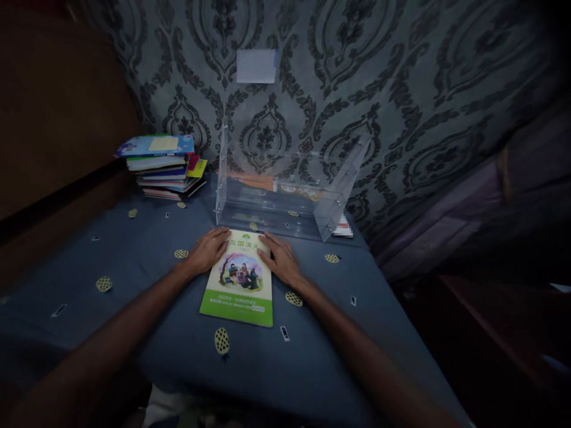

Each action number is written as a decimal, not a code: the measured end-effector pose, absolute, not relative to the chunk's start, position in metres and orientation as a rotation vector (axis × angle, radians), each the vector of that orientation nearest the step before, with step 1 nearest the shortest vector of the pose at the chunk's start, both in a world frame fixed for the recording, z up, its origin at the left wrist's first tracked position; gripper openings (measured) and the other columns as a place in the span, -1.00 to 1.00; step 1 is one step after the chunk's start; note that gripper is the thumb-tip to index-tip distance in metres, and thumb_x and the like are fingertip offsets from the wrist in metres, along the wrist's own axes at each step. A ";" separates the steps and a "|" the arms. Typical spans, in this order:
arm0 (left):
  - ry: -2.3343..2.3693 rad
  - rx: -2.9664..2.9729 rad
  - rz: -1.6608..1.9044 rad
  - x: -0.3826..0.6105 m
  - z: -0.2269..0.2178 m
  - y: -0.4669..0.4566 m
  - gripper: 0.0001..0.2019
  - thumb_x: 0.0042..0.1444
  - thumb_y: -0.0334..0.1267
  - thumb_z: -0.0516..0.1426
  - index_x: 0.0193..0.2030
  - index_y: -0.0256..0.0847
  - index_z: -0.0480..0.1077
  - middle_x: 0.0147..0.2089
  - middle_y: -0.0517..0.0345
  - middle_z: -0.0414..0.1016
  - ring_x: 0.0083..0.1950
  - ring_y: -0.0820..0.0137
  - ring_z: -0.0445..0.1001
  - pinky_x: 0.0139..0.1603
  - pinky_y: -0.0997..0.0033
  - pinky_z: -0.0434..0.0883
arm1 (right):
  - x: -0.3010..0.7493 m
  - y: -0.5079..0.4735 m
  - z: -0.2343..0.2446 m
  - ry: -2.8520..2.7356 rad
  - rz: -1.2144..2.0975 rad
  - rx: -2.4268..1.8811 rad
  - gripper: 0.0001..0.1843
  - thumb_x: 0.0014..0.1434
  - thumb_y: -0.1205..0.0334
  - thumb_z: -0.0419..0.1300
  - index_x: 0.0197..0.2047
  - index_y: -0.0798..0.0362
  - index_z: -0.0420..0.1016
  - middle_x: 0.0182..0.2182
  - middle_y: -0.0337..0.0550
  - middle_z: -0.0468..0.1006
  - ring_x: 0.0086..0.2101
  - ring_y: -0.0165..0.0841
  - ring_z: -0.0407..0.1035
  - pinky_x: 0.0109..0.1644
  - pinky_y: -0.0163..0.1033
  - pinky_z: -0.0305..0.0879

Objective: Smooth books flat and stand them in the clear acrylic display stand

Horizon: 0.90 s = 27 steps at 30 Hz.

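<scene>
A paperback book (241,279) with a cream and green cover, Chinese lettering and a painted scene of figures lies face up on the blue cloth. My left hand (209,249) grips its upper left edge, fingertips reaching the cover's top corner. On the opposite side, my right hand (281,255) holds the upper right edge with the thumb against the cover. The undersides of both hands are hidden. Just beyond the book stands a clear acrylic rack (285,208) with tall side panels.
To the back left, a stack of books (163,169) rises near a brown wooden panel (57,107). An orange item (250,180) shows through the rack. A white card (256,66) is on the patterned wall. Blue cloth (134,255) covers the table, whose right edge slopes away.
</scene>
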<state>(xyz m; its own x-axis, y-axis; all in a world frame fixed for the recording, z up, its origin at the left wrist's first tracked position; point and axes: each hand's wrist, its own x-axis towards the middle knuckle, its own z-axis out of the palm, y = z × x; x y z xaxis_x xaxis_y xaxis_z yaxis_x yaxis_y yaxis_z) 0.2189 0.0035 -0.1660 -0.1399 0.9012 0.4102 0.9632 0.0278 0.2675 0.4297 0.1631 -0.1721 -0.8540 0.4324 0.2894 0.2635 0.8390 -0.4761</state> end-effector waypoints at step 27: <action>-2.117 -2.020 -0.661 0.226 -0.153 0.003 -0.72 0.33 -0.31 0.00 0.09 -0.22 0.42 0.11 -0.04 0.48 0.12 0.25 0.42 0.18 0.10 0.37 | 0.440 0.172 -0.167 -2.303 0.844 -0.673 -0.67 0.21 0.14 0.06 -0.12 0.06 0.60 -0.24 -0.07 0.65 -0.33 -0.24 0.48 -0.28 -0.16 0.40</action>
<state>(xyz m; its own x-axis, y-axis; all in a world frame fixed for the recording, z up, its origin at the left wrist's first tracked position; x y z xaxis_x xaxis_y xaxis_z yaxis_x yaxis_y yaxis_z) 0.2264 0.0030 -0.1533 -0.0875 0.9145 0.3951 0.9768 0.0008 0.2144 0.4400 0.1724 -0.1675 -0.6983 0.6245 0.3498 0.2504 0.6709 -0.6980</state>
